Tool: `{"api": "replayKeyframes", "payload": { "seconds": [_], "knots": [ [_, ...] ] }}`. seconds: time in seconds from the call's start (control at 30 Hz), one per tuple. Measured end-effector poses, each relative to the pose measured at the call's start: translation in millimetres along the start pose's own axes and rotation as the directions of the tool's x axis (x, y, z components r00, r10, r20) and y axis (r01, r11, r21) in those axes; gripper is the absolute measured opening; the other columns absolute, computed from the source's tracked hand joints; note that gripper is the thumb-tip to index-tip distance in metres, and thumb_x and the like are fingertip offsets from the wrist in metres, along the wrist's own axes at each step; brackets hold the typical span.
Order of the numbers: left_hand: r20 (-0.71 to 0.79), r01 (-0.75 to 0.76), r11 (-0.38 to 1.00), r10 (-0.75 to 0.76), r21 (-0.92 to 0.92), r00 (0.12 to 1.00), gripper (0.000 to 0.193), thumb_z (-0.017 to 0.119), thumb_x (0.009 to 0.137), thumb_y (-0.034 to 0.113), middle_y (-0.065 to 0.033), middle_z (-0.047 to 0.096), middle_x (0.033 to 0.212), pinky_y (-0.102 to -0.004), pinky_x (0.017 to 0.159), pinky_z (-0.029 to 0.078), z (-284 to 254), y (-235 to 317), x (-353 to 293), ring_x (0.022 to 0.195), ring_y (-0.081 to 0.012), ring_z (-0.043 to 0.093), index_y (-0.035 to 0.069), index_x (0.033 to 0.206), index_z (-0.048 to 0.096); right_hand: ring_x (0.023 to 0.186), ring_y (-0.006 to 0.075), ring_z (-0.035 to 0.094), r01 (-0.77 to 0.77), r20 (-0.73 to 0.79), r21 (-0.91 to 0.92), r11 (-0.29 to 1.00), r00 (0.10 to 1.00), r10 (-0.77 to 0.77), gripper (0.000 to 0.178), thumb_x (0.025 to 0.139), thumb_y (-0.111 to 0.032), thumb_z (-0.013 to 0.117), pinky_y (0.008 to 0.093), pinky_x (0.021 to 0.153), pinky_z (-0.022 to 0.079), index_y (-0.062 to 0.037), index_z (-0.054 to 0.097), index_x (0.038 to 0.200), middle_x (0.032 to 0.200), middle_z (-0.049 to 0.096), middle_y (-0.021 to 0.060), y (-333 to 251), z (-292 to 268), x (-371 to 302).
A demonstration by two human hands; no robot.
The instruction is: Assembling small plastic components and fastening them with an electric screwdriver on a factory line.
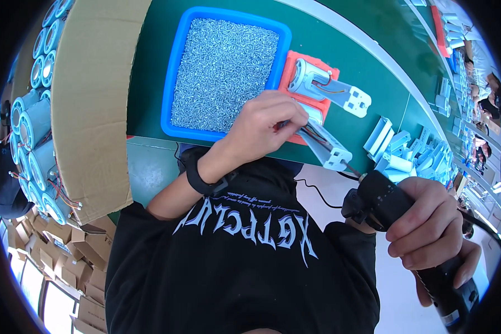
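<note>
Left hand (264,127): grip pinched on wires (312,133) of part (329,149) at tabletop (150,78) near edge | right hand (431,220): grip clenched on screwdriver (398,214) | screw tray (224,69) beside.

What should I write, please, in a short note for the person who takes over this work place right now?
Left hand: fingertips pinch at the wires of the lower grey part on the orange fixture.
Right hand: grips the black electric screwdriver, held off the bench, tip toward that part.
Things: a second grey part lies on the fixture above; the blue tray of screws is to its left; loose white pieces to the right.
Done: both parts sit on the fixture.
Left: screwdriver has not reached the part; whether any screws are in cannot be seen.
</note>
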State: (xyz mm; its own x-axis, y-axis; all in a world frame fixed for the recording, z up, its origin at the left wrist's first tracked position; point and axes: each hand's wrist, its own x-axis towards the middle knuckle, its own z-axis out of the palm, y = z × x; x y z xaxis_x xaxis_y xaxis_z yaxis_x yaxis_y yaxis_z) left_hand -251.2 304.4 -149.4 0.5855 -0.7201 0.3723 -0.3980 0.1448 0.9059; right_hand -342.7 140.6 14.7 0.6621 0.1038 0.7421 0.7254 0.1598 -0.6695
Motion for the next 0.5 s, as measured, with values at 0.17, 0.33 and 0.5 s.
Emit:
{"api": "replayKeyframes", "payload": {
  "seconds": [0.17,0.33,0.5],
  "knots": [
    [-0.044,-0.098,0.982,0.107,0.161,0.993,0.014,0.068,0.068,-0.004,-0.0046,0.066,0.079,-0.0327,0.077,0.049,4.9,1.6,1.6,0.080,-0.0215,0.064,0.006,0.077,0.064,0.054,0.0160,0.064,0.025,-0.165,-0.018,1.000,0.986,-0.028,0.052,0.077,-0.044,0.070,0.0227,0.051,0.055,-0.0069,0.050,0.108,0.073,0.062,0.0076,0.0,-2.5,-8.9],
    [0.001,-0.026,0.987,0.026,0.159,1.000,0.015,0.067,0.068,-0.003,-0.0050,0.066,0.080,-0.0332,0.074,0.048,5.7,5.9,5.8,0.078,-0.0222,0.064,0.007,0.080,0.064,0.052,0.0141,0.063,0.252,-0.230,0.130,0.959,0.948,-0.218,0.049,0.074,-0.048,0.071,0.0209,0.051,0.055,-0.0082,0.055,0.097,0.068,0.063,0.0039,-54.7,-13.5,3.1],
    [-0.028,-0.005,0.992,0.009,0.130,1.000,0.015,0.065,0.072,-0.003,-0.0058,0.066,0.080,-0.0304,0.068,0.048,-5.9,10.4,20.6,0.075,-0.0199,0.064,0.005,0.084,0.066,0.048,0.0097,0.061,0.452,-0.380,0.006,0.892,0.826,-0.416,0.050,0.069,-0.060,0.068,0.0187,0.050,0.055,-0.0116,0.058,0.073,0.061,0.063,-0.0018,-105.0,-40.2,22.5]
  ]
}}
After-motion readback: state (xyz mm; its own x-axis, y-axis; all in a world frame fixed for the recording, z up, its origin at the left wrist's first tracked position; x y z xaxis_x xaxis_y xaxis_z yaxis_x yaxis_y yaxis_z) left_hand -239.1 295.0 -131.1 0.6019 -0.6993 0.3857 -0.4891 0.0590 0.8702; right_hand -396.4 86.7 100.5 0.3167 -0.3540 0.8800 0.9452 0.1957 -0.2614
